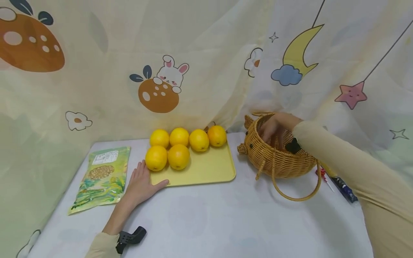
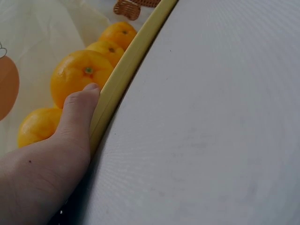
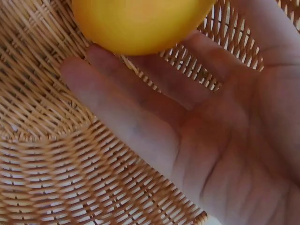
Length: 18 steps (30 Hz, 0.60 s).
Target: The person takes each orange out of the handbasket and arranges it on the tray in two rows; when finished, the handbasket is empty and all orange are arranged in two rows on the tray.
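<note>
My left hand [image 1: 141, 183] rests at the left front corner of a yellow tray [image 1: 209, 170]. Its fingers lie along the left side, and the thumb [image 2: 77, 112] reaches over the front rim. Several oranges [image 1: 179, 157] stand in two rows on the tray's left and back. On the right, my right hand [image 1: 274, 129] reaches down into an animal-shaped wicker basket [image 1: 274, 163]. Inside it, an orange [image 3: 140, 23] lies against the extended fingers [image 3: 126, 103], which pass beside and behind it. The thumb's tip is out of view in the right wrist view.
A green food packet [image 1: 101, 175] lies left of the tray. The basket's handle [image 1: 298, 199] hangs down in front. Behind the basket at right lie a dark wrapped item [image 1: 345, 190] and a red-and-white item [image 1: 326, 177]. A printed curtain [image 1: 209, 64] hangs along the back.
</note>
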### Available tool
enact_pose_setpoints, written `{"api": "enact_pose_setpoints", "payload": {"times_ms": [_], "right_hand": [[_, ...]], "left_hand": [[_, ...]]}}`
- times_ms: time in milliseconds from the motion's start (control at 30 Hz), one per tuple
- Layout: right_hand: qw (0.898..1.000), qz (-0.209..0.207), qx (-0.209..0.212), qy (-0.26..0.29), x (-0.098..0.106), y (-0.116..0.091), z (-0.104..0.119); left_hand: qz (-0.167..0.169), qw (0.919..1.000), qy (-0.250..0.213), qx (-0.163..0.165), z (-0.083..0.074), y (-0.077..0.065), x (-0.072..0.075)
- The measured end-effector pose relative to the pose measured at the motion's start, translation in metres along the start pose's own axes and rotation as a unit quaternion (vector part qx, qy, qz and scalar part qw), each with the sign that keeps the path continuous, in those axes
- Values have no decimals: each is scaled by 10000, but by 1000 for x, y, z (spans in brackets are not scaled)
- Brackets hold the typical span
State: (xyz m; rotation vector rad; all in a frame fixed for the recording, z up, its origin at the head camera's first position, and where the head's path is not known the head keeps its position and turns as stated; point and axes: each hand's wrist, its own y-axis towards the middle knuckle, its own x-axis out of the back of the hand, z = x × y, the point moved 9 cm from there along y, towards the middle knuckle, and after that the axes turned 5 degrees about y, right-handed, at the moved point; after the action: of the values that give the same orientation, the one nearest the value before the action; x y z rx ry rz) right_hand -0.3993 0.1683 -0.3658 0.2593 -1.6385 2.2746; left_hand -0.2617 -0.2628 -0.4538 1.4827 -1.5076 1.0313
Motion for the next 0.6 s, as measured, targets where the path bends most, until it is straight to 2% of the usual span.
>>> {"api": "enact_pose_setpoints", "payload": {"times_ms": [333, 600], "right_hand": [[9995, 234, -195, 88, -9, 11, -5], [9996, 271, -38, -72, -8, 14, -8]], "left_hand": [[-19, 10000, 7, -7, -1, 0, 0], [-32, 10000, 16, 11, 0, -1, 1]]}}
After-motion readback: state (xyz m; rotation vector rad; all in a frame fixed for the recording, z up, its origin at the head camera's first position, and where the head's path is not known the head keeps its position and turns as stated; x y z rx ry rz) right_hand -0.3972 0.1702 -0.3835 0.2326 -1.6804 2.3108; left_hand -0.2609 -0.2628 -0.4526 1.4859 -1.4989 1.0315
